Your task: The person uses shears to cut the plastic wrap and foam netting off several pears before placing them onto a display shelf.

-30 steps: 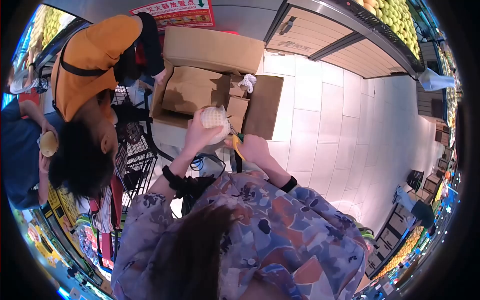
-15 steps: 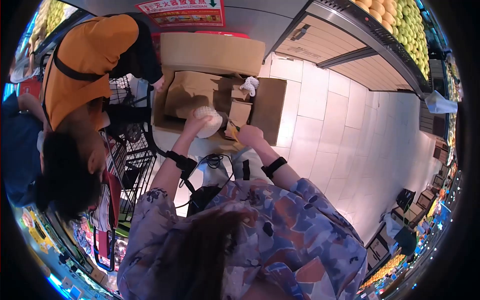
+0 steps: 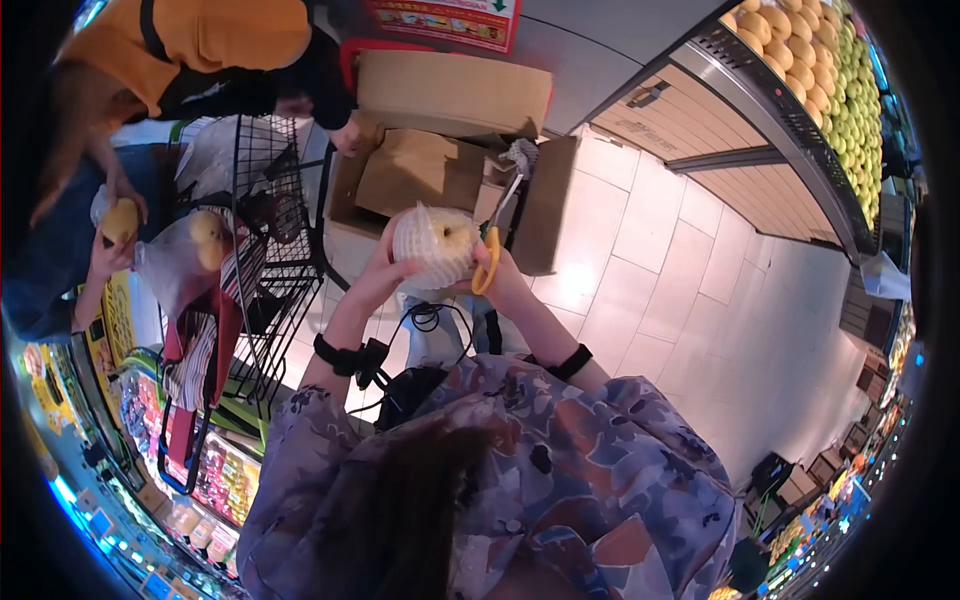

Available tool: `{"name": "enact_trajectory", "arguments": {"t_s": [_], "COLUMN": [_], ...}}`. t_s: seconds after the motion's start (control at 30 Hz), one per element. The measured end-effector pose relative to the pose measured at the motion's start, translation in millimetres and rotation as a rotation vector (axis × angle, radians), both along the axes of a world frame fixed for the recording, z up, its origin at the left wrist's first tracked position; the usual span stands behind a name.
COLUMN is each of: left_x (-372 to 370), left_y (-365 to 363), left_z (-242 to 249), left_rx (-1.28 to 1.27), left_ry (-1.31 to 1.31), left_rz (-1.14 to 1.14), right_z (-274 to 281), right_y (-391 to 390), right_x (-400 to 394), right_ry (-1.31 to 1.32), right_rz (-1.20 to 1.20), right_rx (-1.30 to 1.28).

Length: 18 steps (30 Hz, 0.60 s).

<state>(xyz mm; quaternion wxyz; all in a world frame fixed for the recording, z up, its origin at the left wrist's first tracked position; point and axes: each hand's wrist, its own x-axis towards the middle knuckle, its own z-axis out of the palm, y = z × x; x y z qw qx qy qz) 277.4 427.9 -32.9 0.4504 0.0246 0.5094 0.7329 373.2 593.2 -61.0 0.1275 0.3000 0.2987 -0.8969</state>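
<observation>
A pale yellow round fruit (image 3: pixel 456 238), pear-like with a dark hollow at its top, sits in a white foam net (image 3: pixel 425 262). My left hand (image 3: pixel 382 268) is closed around its left side. Scissors with yellow-orange handles (image 3: pixel 488 262) are in my right hand (image 3: pixel 505 282), blades pointing up and away from me. The fingers of that hand also press against the fruit's right side, partly hidden behind it. Below and beyond my hands stands an open cardboard box (image 3: pixel 455 85) with cardboard pieces (image 3: pixel 420 172) inside.
A crumpled white foam net (image 3: pixel 520 153) lies at the box's right side. Left of me is a black wire shopping cart (image 3: pixel 275 210). A person in an orange top (image 3: pixel 225 35) stands beyond it; other hands hold a yellow fruit (image 3: pixel 120 220). Fruit shelves (image 3: pixel 790 45) rise at upper right.
Both hands have come together closer to my body. The fruit has turned so its top shows, and the scissors now point upward. The person in orange has shifted up and left in view.
</observation>
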Motion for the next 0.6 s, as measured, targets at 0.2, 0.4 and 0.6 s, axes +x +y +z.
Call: {"name": "enact_trajectory", "arguments": {"t_s": [0.2, 0.4, 0.6], "left_x": [18.4, 33.0, 26.3], "left_y": [-14.8, -28.4, -58.2], "left_z": [75.7, 118.3, 128.9], "left_rx": [-0.024, -0.226, -0.112], "left_ry": [0.276, 0.398, 0.352], "left_rz": [-0.088, -0.006, 0.115], "right_z": [65.1, 109.4, 130.7], "right_y": [-10.6, -41.2, -62.9], "right_x": [0.2, 2.7, -9.2], "right_ry": [0.414, 0.525, 0.351], "right_rz": [-0.027, -0.052, -0.133], "right_rx": [0.268, 0.577, 0.601]}}
